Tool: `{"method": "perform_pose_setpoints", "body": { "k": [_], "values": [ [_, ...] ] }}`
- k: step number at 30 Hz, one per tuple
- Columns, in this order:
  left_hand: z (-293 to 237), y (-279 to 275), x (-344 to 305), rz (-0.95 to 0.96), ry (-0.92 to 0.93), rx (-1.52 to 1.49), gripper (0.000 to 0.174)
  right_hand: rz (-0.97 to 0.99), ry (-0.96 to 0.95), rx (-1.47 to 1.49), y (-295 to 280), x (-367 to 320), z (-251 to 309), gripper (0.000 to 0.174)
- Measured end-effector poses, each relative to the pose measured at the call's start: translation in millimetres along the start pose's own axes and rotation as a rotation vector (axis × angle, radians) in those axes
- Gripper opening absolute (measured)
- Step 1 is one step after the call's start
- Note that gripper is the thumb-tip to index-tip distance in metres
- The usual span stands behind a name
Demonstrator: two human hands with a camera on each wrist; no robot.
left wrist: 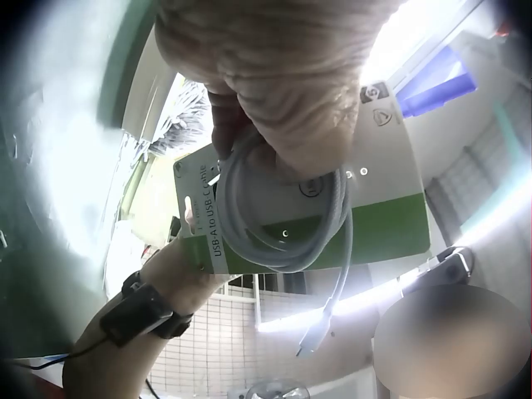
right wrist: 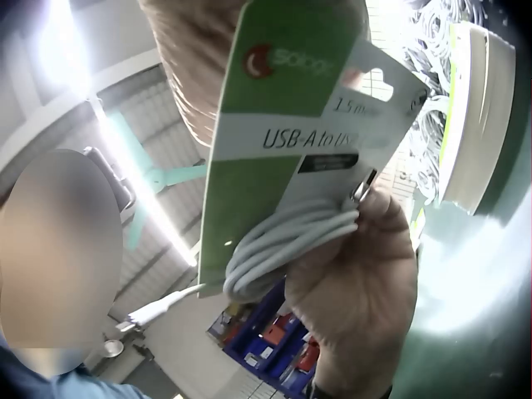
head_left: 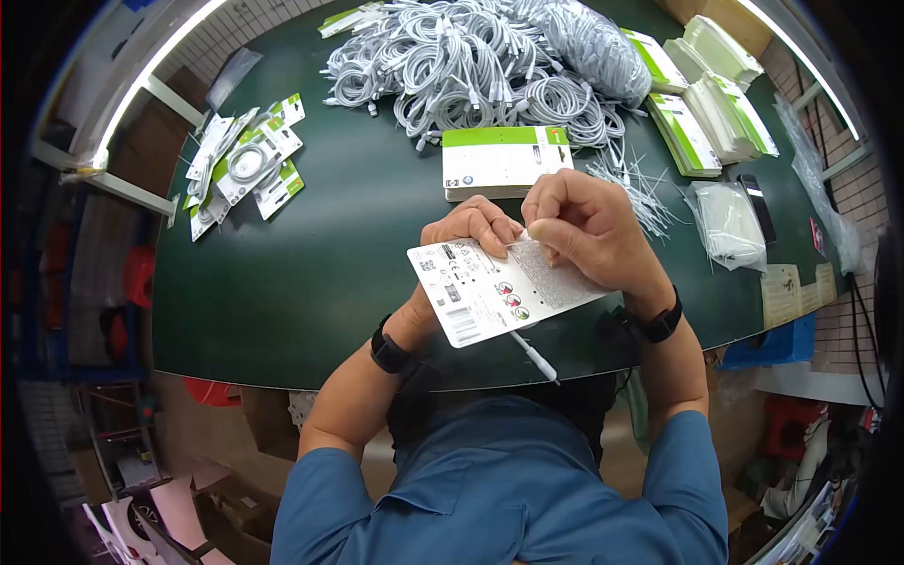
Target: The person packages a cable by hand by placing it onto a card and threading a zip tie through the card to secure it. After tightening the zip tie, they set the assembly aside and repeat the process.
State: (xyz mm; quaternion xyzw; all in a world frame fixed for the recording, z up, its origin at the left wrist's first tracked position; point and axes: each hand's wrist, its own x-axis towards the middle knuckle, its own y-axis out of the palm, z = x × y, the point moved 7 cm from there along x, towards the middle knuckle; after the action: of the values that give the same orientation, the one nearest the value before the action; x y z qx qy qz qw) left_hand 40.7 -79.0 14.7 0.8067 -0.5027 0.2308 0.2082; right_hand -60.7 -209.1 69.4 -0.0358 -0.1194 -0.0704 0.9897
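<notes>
My left hand (head_left: 471, 224) holds a printed packaging card (head_left: 480, 292) by its far edge, with the back of the card facing up. Against the card's green and white front lies a coiled white USB cable (left wrist: 337, 212), which the left fingers press to it. One cable plug (head_left: 537, 360) dangles below the card's near edge. At the card's back, my right hand (head_left: 589, 231) pinches a thin white tie (head_left: 516, 244) between thumb and forefinger, close beside the left fingertips. The tie's far end is hidden by the fingers.
Just beyond my hands stands a stack of cards (head_left: 499, 155). Behind it spreads a big heap of coiled cables (head_left: 452, 56). Carded cables (head_left: 247, 165) lie at the left. Loose white ties (head_left: 640, 193), a plastic bag (head_left: 727, 226), a black phone (head_left: 756, 209) and more card stacks (head_left: 683, 132) are at the right.
</notes>
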Motion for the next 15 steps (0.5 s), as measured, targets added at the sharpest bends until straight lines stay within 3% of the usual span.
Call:
{"method": "perform_pose_setpoints", "body": {
  "k": [7, 12, 15],
  "values": [
    [3.4, 2.9, -3.3, -0.109, -0.136, -0.073, 0.017, 0.01, -0.015, 0.137, -10.3, 8.4, -10.3, 0.009],
    [15.9, -0.2, -1.3, -0.061, -0.089, -0.092, 0.019, 0.02, 0.001, 0.224, -11.2, 6.9, -17.5, 0.015],
    [17.4, 3.5, -4.9, -0.107, -0.186, -0.214, 0.022, 0.023, -0.008, 0.222, -20.0, 7.9, -31.3, 0.007]
  ]
}}
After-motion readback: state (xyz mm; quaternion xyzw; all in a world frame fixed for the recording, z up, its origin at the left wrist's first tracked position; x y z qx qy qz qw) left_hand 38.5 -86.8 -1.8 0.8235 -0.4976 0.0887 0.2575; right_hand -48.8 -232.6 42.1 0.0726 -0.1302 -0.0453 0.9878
